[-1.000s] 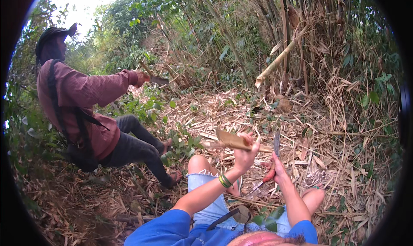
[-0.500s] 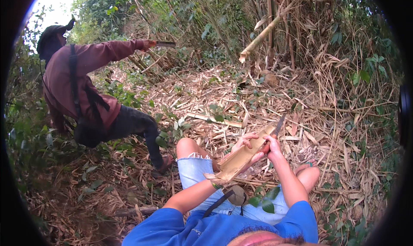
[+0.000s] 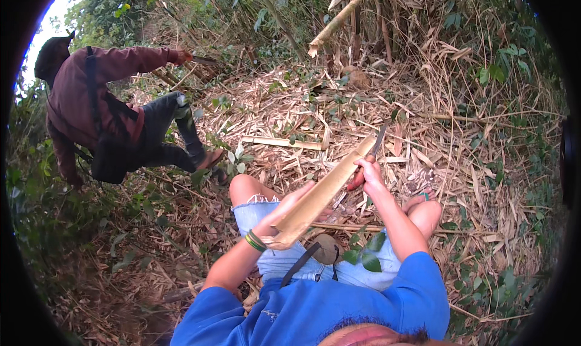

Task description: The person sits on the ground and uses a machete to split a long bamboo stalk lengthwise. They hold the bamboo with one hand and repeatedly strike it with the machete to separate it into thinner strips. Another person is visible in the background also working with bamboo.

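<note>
A long, tan, trough-shaped dried bamboo sheath [image 3: 324, 202] slants across my lap, its far end away from me. My left hand [image 3: 295, 201] is closed round its near half from the left and below; most of the fingers are hidden behind it. In my right hand [image 3: 370, 174] is a knife [image 3: 380, 139] with a reddish-brown handle, gripped in a fist near the far end of the sheath. The dark blade points up and away, lying alongside the sheath's right edge. Whether the blade touches that edge I cannot tell.
At the left, another person [image 3: 103, 104] in a maroon top strides with an arm out, holding a long blade [image 3: 204, 59]. A cut bamboo pole [image 3: 340, 20] juts from the bamboo clump ahead. Dry sheaths litter the ground, one long strip [image 3: 283, 142] among them. Leafy twigs [image 3: 370, 258] lie across my lap.
My left hand has slid back toward the near end of the sheath, leaving its far half exposed. The other person has raised a leg in a step. The whole view has shifted slightly.
</note>
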The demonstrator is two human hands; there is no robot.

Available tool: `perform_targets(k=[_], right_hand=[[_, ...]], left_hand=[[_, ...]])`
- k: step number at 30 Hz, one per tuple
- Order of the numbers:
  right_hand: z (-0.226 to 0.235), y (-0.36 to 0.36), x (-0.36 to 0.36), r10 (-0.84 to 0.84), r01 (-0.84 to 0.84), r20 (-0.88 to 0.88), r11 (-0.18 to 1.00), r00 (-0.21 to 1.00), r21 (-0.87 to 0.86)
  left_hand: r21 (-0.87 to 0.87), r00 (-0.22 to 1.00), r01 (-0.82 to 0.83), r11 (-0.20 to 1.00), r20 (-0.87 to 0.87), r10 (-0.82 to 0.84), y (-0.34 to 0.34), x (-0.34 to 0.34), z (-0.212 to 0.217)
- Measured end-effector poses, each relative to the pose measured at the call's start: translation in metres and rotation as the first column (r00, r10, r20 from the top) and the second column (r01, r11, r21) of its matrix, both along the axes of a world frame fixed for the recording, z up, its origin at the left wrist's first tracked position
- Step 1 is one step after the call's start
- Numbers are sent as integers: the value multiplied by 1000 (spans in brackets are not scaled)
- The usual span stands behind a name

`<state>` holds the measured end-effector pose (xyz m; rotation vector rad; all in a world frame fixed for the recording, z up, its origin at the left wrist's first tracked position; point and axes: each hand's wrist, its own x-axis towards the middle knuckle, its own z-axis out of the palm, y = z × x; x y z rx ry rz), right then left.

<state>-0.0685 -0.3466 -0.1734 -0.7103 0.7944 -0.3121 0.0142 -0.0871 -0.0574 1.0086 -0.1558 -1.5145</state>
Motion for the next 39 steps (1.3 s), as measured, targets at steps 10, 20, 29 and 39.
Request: perform_targets(k=[10, 20, 29, 39], right_hand=[[-18, 0, 9, -93, 131, 114, 911, 989, -391], [-23, -14, 1, -2, 34, 59, 837, 998, -546], [2, -22, -2, 143, -283, -262, 712, 954, -642], [-2, -19, 3, 111, -283, -261, 394, 959, -874]], left_hand=[[195, 957, 237, 952, -214, -195, 0, 0, 8], [188, 966, 5, 982, -254, 44, -2, -21, 3], [172, 972, -131, 976, -171, 161, 8, -6, -3], [116, 958, -256, 960, -104, 269, 10, 3, 5]])
